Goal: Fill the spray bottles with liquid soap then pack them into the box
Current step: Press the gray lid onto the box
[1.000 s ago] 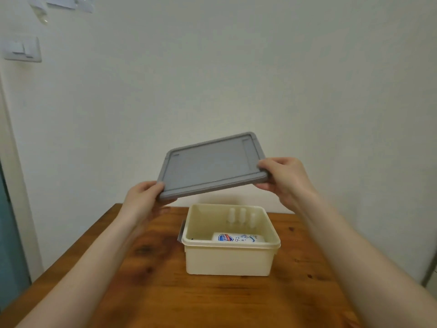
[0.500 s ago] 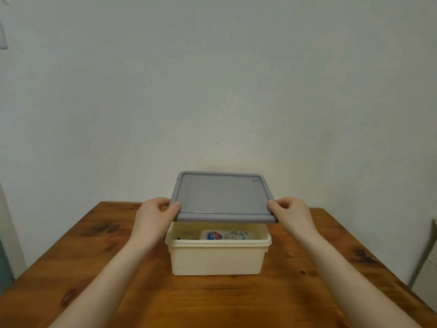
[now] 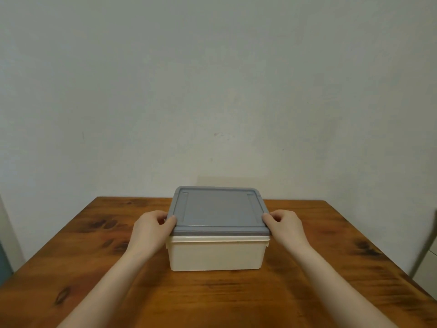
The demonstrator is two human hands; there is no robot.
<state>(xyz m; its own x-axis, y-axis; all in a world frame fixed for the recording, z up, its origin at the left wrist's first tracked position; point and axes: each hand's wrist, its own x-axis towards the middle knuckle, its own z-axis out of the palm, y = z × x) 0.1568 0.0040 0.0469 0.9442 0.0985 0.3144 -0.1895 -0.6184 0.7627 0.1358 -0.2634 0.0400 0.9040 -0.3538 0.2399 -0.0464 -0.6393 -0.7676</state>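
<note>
A cream plastic box [image 3: 216,253] stands in the middle of the wooden table [image 3: 89,261]. A grey lid [image 3: 218,210] lies flat on top of the box and covers its opening. My left hand [image 3: 151,229] grips the lid's left front corner, thumb on top. My right hand [image 3: 285,226] grips the right front corner the same way. The spray bottles and the soap bottle inside the box are hidden by the lid.
A plain pale wall [image 3: 212,91] rises just behind the table's far edge. A pale piece of furniture [image 3: 428,263] shows at the right edge of the view, beside the table.
Both hands have brought the grey lid down from a raised, tilted position onto the box. The bottles inside, seen earlier, are now covered.
</note>
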